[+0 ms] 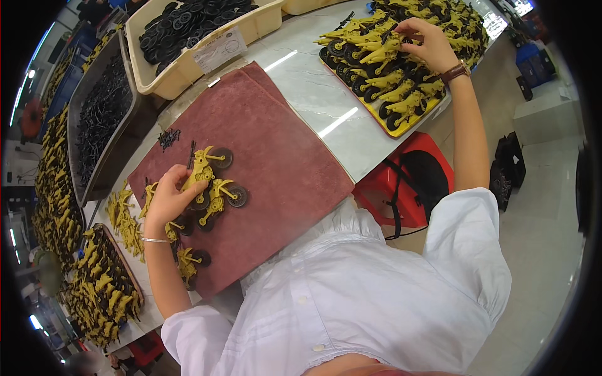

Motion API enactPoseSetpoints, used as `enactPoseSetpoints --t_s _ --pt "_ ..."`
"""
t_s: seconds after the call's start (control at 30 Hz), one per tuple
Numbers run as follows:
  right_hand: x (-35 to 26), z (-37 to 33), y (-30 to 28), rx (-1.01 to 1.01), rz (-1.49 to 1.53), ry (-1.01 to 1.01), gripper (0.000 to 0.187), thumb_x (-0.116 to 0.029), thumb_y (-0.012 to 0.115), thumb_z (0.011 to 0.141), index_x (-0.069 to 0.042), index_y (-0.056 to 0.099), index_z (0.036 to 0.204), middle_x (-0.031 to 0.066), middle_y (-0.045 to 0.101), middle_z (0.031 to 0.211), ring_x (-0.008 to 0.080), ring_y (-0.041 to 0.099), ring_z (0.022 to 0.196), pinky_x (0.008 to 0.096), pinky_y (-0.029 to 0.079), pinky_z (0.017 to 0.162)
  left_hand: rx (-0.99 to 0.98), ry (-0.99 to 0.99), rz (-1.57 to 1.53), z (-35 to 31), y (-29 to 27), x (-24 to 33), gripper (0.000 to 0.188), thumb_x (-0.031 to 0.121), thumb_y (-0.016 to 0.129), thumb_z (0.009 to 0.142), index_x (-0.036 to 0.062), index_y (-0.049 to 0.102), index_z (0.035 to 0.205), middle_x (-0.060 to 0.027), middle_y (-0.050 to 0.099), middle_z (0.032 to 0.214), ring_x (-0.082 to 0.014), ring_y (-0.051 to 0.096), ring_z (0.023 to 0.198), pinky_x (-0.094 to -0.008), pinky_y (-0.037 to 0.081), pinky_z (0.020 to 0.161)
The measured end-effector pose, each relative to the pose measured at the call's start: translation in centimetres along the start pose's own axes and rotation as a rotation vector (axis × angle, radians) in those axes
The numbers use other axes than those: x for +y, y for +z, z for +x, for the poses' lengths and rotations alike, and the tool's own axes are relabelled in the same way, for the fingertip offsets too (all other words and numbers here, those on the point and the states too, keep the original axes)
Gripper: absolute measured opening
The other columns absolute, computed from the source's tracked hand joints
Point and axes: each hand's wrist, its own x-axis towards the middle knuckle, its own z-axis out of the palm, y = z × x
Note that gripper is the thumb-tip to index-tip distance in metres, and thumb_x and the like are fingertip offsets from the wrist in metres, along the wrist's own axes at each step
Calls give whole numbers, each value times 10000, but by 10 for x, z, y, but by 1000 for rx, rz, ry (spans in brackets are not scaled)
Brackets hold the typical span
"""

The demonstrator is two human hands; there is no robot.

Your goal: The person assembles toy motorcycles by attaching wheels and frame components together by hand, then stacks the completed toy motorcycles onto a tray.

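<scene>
On the dark red cloth, my left hand is closed on a yellow toy motorcycle with black wheels and a black handlebar. Other yellow toy motorcycles lie close beside and partly under that hand. At the far right, my right hand reaches over a yellow tray packed with rows of similar toy motorcycles. Its thumb and fingers are bent in a pinch at one of the toys in the upper rows. The fingertips partly hide what they touch.
A cream bin of black wheels stands at the back left, with a grey bin of black parts beside it. Small black pieces sit on the cloth. Yellow parts lie left; a red stool stands below the table.
</scene>
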Motion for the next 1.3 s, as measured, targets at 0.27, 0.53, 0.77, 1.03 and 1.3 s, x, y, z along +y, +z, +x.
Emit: enactPoseSetpoints --t_s 0.27,0.53,0.77,1.03,1.3 --pt "-27 -17 -4 -40 -129 66 318 -18 705 747 -21 579 1039 51 618 1042 162 611 967 290 521 853 19 9 81 -9 7 8 292 220 684 818 -44 591 903 -14 492 752 -88 458 665 -260 381 583" --pt "-13 -29 12 10 -127 35 381 -91 743 723 -45 601 1074 59 641 995 190 627 924 302 509 812 -10 -50 -58 -14 9 9 244 211 663 841 -13 591 906 30 462 668 -54 391 611 -241 347 533" --pt "-15 -45 10 135 -333 14 517 -107 753 699 -47 557 1174 131 605 1118 271 597 1003 353 466 878 -53 79 -45 -8 9 9 284 243 651 843 -20 586 930 -47 566 747 -99 506 694 -271 431 635" --pt "-188 -46 140 227 331 -105 415 -74 718 756 -56 589 1149 68 616 997 152 578 841 266 471 720 23 60 -75 -19 15 -7 373 321 618 853 -8 581 1025 -166 632 863 -256 621 812 -345 468 729" --pt "-254 -8 224 -513 774 -169 631 -44 708 755 -107 442 1324 80 557 1135 157 569 991 272 472 789 67 253 141 -31 20 3 345 343 588 852 27 551 984 -169 641 782 -323 637 721 -401 475 637"
